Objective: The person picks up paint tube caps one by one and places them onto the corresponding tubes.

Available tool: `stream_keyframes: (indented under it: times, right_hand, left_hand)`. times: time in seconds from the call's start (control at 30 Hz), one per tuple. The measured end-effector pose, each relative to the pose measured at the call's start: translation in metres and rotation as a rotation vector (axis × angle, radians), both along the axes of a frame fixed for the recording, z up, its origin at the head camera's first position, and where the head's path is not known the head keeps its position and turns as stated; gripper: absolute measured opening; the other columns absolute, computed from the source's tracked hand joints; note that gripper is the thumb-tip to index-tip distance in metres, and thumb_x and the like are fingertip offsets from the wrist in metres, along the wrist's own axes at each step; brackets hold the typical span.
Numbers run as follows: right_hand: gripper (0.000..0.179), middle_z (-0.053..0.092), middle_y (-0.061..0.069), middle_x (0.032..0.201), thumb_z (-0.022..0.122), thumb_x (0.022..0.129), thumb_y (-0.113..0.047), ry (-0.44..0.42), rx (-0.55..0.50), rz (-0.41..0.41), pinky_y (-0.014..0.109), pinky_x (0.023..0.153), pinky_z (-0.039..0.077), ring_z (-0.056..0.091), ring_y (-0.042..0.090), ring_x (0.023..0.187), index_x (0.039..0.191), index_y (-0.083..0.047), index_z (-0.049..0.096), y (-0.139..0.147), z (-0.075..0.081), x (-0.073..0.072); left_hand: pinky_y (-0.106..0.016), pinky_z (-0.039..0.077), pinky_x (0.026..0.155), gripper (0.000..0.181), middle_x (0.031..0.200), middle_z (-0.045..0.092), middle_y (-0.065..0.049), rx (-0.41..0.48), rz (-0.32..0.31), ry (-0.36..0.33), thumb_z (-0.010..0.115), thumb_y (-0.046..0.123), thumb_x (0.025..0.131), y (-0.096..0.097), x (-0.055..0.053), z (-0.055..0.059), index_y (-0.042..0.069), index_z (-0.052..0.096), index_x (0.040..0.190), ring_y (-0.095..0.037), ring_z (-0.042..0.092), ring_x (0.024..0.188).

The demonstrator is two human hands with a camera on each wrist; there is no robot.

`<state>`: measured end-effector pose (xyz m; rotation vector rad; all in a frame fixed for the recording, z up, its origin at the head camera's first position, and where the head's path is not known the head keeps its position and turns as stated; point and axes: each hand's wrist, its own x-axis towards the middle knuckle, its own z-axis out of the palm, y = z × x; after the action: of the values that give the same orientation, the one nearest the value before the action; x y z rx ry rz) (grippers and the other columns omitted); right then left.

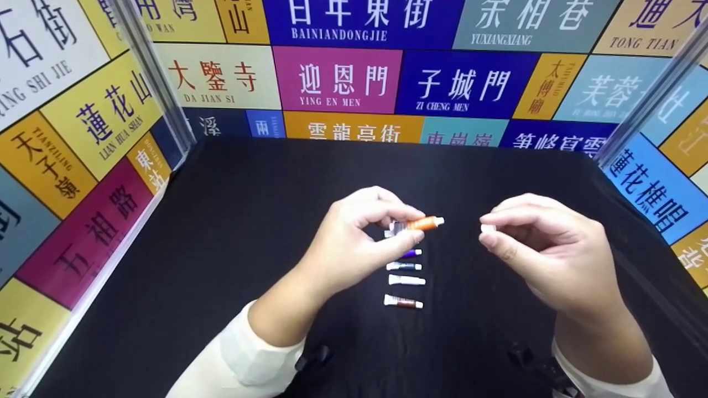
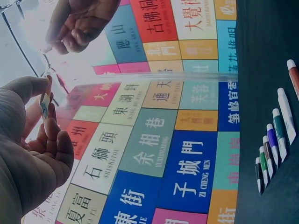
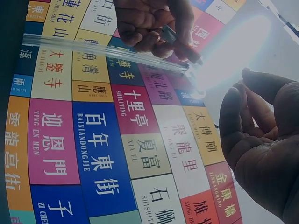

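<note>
My left hand (image 1: 359, 237) pinches an orange paint tube (image 1: 425, 223) between thumb and fingers, its white tip pointing right. Apart from it, to the right, my right hand (image 1: 564, 254) pinches a small white cap (image 1: 488, 228) between thumb and fingertips. Under and below the left hand lies a row of small paint tubes: a purple tube (image 1: 410, 254), a dark teal tube (image 1: 405, 266), a white tube (image 1: 407, 281) and a brown tube (image 1: 404, 302). The left wrist view also shows a green tube (image 2: 263, 161) and a black tube (image 2: 259, 175), which the left hand hides from the head view.
A black cloth (image 1: 232, 232) covers the table. Panels with colourful printed Chinese signs (image 1: 337, 80) stand along the back and both sides, with clear corner posts (image 1: 157, 77) between them.
</note>
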<state>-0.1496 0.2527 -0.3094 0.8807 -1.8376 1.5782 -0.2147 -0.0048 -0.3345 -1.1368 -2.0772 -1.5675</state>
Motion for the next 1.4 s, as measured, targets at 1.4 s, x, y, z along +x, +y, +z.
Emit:
stream_keyframes:
  times: [1.4]
  right_hand:
    - [0.022,0.076,0.000,0.086,0.085,0.080,0.011,-0.068,0.305,-0.199,0.014,0.062,0.053,0.064,0.008,0.073,0.089,-0.008,0.083,-0.011,-0.014,-0.014]
  left_hand:
    - [-0.023,0.055,0.077,0.016,0.097,0.077,0.006,-0.042,-0.027,0.026,0.085,0.022,0.092,0.012,0.004,-0.010,0.017,0.086,0.108,-0.007,0.064,0.090]
